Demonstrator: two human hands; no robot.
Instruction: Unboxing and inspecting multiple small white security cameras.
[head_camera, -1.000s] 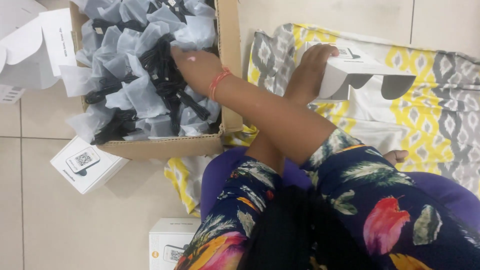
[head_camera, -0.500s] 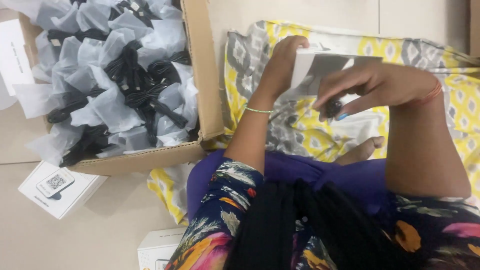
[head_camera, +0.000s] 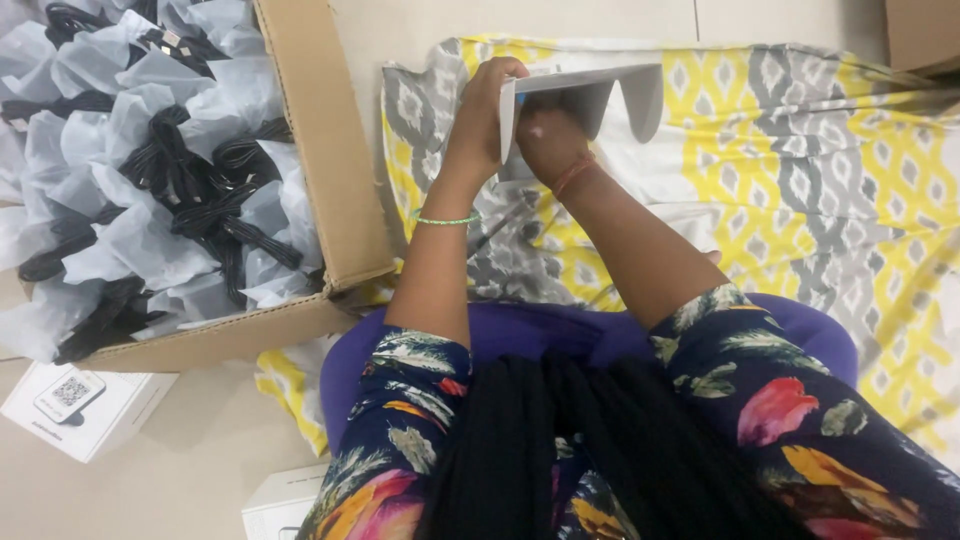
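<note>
both hands are at the open white box (head_camera: 580, 95), held over the yellow-and-grey cloth (head_camera: 800, 150). the left hand (head_camera: 478, 125) clamps its edge; the right hand (head_camera: 550, 140) reaches inside, fingers hidden, so i cannot tell their grip. seemingly the loading step; next likely calls for withdrawing and shutting the flaps.

A brown cardboard carton (head_camera: 335, 170) of black coiled cables in clear plastic bags (head_camera: 150, 170) sits far left; two small white printed boxes (head_camera: 75, 405) lie near left; a yellow-and-grey patterned cloth (head_camera: 800, 180) spreads right.
</note>
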